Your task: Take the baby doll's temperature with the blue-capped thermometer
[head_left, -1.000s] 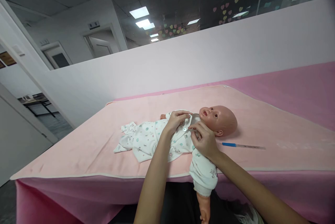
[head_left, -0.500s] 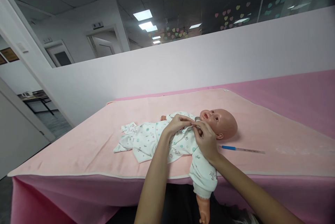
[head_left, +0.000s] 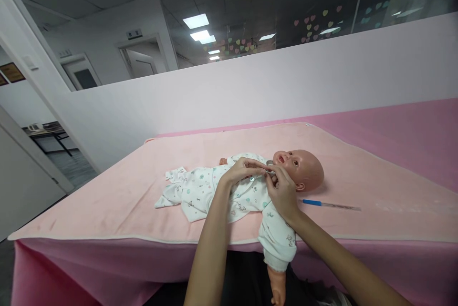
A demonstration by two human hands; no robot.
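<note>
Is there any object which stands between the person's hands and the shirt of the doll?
Nothing visible does. The left hand and right hand pinch the shirt near the neck of the doll. The blue-ended stick lies off to the side, beyond the right hand.

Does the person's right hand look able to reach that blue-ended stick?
Probably yes: the blue-ended stick lies uncovered on the mat, near the right hand, though that hand is busy at the patterned shirt.
</note>
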